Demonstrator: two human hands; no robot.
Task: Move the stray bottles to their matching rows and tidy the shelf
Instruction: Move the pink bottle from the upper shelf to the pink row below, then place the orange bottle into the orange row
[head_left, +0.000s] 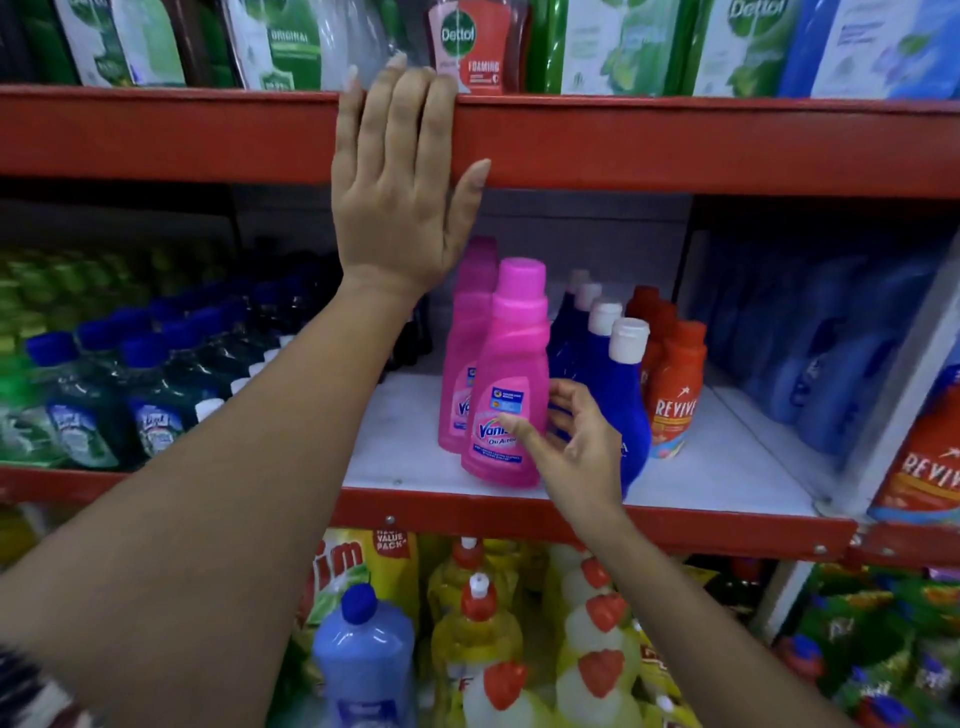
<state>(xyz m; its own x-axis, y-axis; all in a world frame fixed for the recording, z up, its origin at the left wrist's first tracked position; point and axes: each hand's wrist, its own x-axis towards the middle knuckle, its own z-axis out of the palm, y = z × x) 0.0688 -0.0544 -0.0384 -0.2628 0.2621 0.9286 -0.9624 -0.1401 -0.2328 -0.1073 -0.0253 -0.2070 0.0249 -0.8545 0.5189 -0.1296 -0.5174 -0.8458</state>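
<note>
A pink Vanish bottle (511, 379) stands tilted at the front of the white middle shelf (405, 457), with a second pink bottle (467, 338) right behind it. My right hand (576, 441) touches the front bottle's label and right side, fingers spread and loosely curled, not closed around it. To its right runs a row of blue bottles with white caps (626, 374), then a row of orange Revive bottles (675, 384). My left hand (400, 171) lies flat on the red edge of the upper shelf (675, 145), fingers over its lip.
Rows of green and blue-capped cleaner bottles (104, 395) fill the left of the middle shelf. Blue bottles (831, 353) stand at the right behind a divider. Dettol packs (472, 47) sit above. Yellow dish-liquid bottles (478, 623) and a light blue bottle (363, 649) are below.
</note>
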